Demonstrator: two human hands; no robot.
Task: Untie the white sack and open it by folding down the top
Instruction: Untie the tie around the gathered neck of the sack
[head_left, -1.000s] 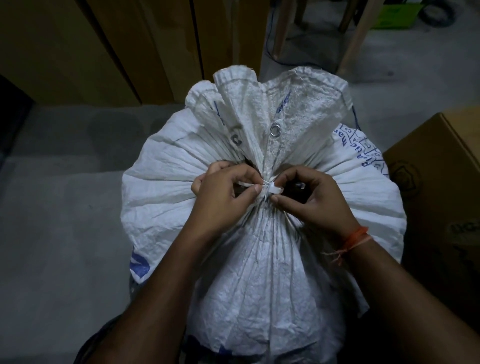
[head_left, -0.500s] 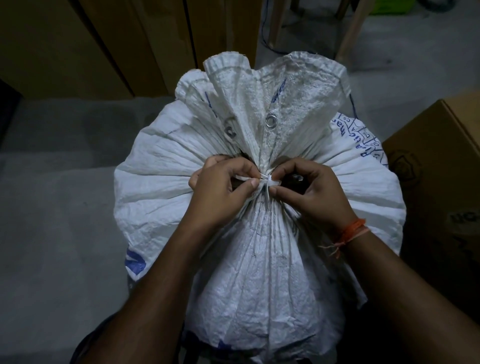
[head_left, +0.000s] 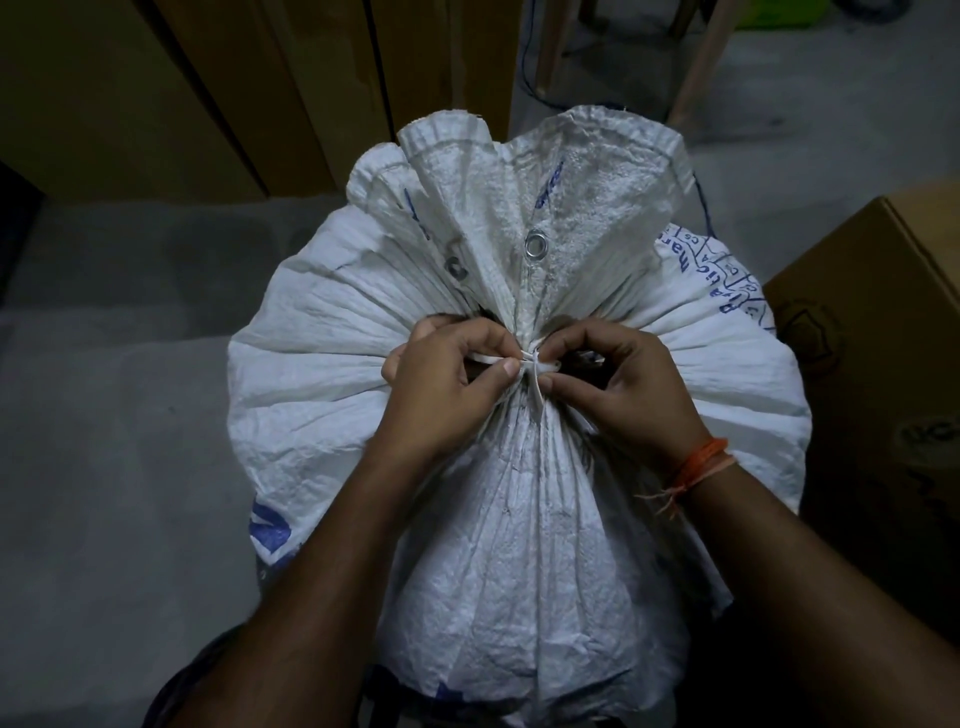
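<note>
The white sack (head_left: 519, 519) stands on the grey floor (head_left: 114, 467), its neck gathered tight and the top fanning out above the gather. A thin white tie (head_left: 535, 366) cinches that neck. The left hand (head_left: 447, 384) sits just left of the tie, thumb and forefinger pinched shut on a strand of it, the other fingers curled against the pleated cloth. The right hand (head_left: 628, 384) sits just right of the tie, its thumb and forefinger closed on the knot, with an orange thread band (head_left: 698, 465) on its wrist. A loose end of the tie hangs down between the two hands. Beyond the tie, a metal eyelet (head_left: 534, 244) shows in the fanned top. A cardboard box (head_left: 883, 364) stands to the right of the sack, close against it.
</note>
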